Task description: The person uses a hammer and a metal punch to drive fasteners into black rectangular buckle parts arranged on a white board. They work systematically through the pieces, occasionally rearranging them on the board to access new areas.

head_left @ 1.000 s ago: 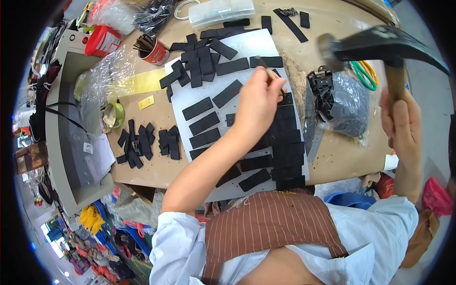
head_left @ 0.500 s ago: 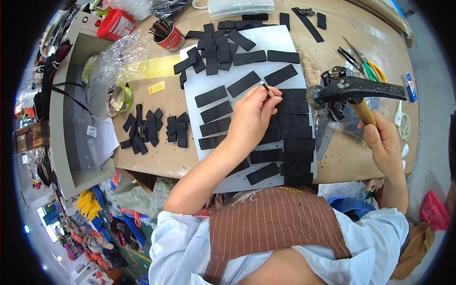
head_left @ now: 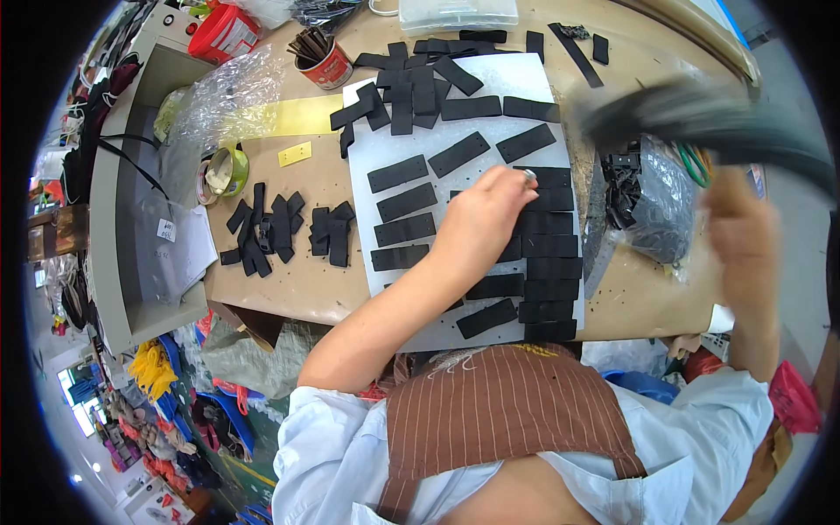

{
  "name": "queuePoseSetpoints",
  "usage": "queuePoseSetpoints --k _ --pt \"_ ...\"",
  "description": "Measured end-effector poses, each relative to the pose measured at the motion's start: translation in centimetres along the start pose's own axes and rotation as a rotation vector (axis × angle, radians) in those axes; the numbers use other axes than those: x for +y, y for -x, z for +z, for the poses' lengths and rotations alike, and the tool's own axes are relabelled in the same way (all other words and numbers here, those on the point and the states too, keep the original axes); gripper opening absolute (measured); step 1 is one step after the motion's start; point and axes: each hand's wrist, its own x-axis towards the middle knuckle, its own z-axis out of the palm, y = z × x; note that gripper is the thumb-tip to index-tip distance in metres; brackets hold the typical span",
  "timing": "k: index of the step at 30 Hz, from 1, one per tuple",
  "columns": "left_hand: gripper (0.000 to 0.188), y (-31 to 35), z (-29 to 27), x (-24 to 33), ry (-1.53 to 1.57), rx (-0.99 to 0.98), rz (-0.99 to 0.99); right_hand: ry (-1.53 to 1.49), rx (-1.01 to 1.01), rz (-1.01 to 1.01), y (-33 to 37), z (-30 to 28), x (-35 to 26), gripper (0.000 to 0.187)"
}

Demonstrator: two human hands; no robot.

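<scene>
My left hand (head_left: 486, 213) is closed around a slim metal punch (head_left: 530, 178), whose end shows at the fingertips above a column of black strips (head_left: 553, 224). This hand rests over a white board (head_left: 372, 149) covered with more flat black strips (head_left: 396, 173), some with small holes near their ends. To the right, my right hand (head_left: 744, 232) grips the wooden handle of a hammer (head_left: 691, 122). The hammer is raised and smeared by motion, its dark head level with the board's upper part. The punch's lower tip is hidden by my left fingers.
Piled black strips (head_left: 411, 92) lie across the board's far edge, with smaller heaps (head_left: 262, 232) to the left. A red can of rods (head_left: 329, 70), tape rolls (head_left: 229, 172) and a yellow plate (head_left: 295, 155) stand farther back. A plastic bag (head_left: 661, 219) lies right of the board.
My right hand has swung the hammer up and to the right, away from the punch. My left hand has shifted slightly right, and the punch now stands more upright.
</scene>
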Motion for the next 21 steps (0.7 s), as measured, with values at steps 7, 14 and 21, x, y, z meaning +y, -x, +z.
queuePoseSetpoints --k 7,14,21 --pt "0.009 -0.9 -0.3 0.2 0.327 -0.035 -0.304 -0.368 -0.002 0.188 0.6 -0.3 -0.9 0.035" --pt "0.008 -0.4 -0.7 -0.4 0.296 -0.065 -0.228 -0.289 0.189 0.181 1.8 -0.4 1.3 0.031" --pt "0.005 -0.6 -0.4 0.5 0.112 -0.033 0.011 -0.106 0.222 -0.080 3.8 -5.2 4.5 0.015"
